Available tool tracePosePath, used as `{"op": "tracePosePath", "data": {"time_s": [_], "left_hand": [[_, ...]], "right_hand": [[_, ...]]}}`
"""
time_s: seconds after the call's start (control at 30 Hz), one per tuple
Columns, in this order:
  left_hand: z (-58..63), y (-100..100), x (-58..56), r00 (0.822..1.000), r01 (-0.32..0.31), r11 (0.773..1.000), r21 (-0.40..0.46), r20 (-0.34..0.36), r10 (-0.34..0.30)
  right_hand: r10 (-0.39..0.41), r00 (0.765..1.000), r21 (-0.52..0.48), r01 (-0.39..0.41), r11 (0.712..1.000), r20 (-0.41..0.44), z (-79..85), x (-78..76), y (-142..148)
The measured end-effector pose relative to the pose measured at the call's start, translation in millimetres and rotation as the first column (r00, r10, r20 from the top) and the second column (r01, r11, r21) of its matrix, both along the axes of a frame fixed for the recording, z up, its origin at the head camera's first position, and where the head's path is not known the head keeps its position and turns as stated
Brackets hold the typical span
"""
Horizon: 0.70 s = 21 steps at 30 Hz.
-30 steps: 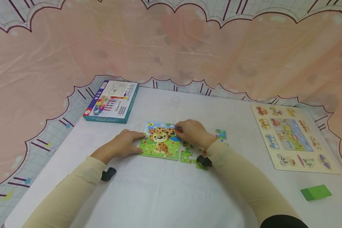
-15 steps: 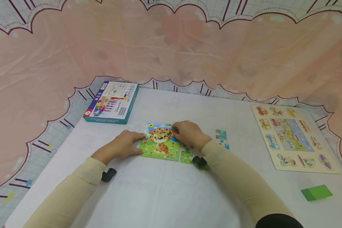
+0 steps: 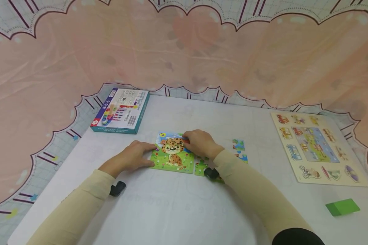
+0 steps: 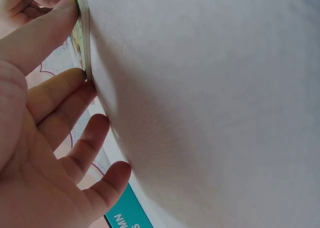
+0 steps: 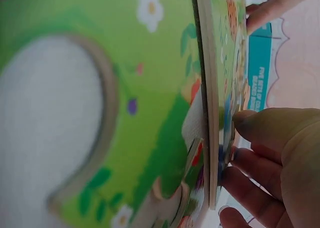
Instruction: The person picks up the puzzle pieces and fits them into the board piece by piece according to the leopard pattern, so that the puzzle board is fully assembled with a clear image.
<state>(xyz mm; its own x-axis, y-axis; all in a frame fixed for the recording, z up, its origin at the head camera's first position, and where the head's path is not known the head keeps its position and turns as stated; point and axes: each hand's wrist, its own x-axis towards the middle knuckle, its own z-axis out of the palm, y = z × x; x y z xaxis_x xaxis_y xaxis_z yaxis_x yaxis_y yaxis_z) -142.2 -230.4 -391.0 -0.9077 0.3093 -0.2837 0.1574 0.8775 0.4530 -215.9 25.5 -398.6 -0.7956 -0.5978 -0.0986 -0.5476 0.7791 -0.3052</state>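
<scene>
Box: flat on the white table [image 3: 159, 211], far left, the boxed set [image 3: 119, 110] sits well apart from the hands, parked there, I'd say, to leave elbow room.
Left hand: here's the left hand [image 3: 130, 156], fingers extended and grasping nothing, thumb and forefinger spread against the puzzle's left edge, likely bracing it against sliding.
Leopard puzzle: centre stage, the leopard puzzle [image 3: 171, 160] lies flat between both hands, where each can reach it.
Right hand: and the right hand [image 3: 199, 143] pinches a puzzle piece [image 5: 232, 135] at the far right corner, a fingertip hold that probably suits fine lining-up.
Loose pieces: just right, loose pieces [image 3: 200, 167] lie partly under that wrist, handy for picking.
Picture board: over right, the picture board [image 3: 312, 174] lies well apart, seemingly set aside.
Green block: near right, the green block [image 3: 342, 207] rests untouched.
</scene>
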Motion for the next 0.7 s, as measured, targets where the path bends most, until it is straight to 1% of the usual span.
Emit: {"op": "tracePosePath", "data": {"time_s": [0.1,0.4,0.7], "left_hand": [[0.0,0.1,0.1,1.000,0.002,1.000,-0.001,-0.005,-0.002],[-0.7,0.0,0.4,1.000,0.002,1.000,-0.010,-0.014,-0.002],[-1.2,-0.8,0.2,1.000,0.003,1.000,0.001,-0.009,-0.003]], "right_hand": [[0.000,1.000,0.006,0.000,1.000,-0.010,0.4,0.1,-2.0],[-0.005,1.000,0.001,0.005,1.000,-0.001,0.6,-0.1,-6.6],[0.014,1.000,0.003,-0.014,1.000,-0.017,0.7,-0.9,-10.3]]}}
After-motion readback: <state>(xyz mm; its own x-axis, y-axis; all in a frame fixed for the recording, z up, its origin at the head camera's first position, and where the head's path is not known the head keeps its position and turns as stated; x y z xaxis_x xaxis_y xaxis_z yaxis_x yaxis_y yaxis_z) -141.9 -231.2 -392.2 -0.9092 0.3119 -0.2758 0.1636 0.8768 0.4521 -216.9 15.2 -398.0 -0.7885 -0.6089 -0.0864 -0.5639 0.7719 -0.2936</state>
